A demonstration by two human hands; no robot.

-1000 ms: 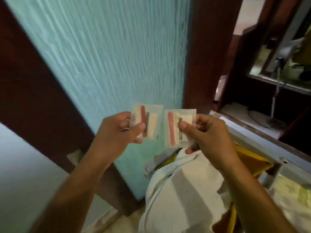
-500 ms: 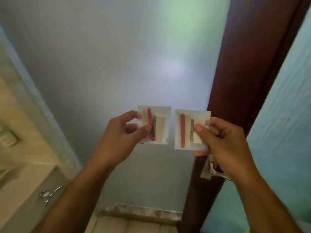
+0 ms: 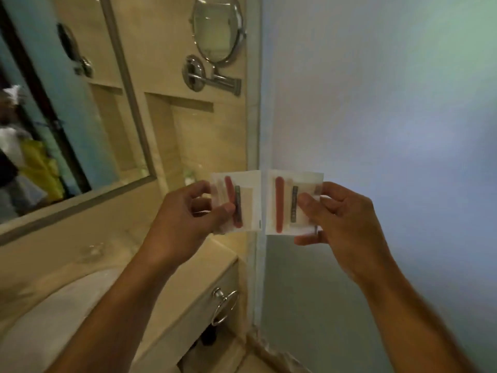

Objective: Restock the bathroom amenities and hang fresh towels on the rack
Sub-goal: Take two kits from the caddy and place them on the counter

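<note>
Two small clear amenity packets, each with a red strip and a dark strip inside, are held up side by side at chest height. My left hand (image 3: 188,214) pinches the left packet (image 3: 247,195) by its left edge, thumb across the front. My right hand (image 3: 336,214) pinches the right packet (image 3: 282,200) by its right edge. The packets' inner edges nearly touch. No towels or towel rack are in view.
A beige stone vanity counter (image 3: 188,273) with a white basin (image 3: 53,319) lies below left. A chrome towel ring (image 3: 223,305) hangs on the vanity's side. A round swing-arm mirror (image 3: 217,30) and a large wall mirror (image 3: 53,117) are on the left wall; a plain pale wall (image 3: 390,117) is on the right.
The view has swung left from the frosted door and its dark frame into the bathroom, bringing the vanity and mirrors into sight. Both hands keep holding the packets the same way.
</note>
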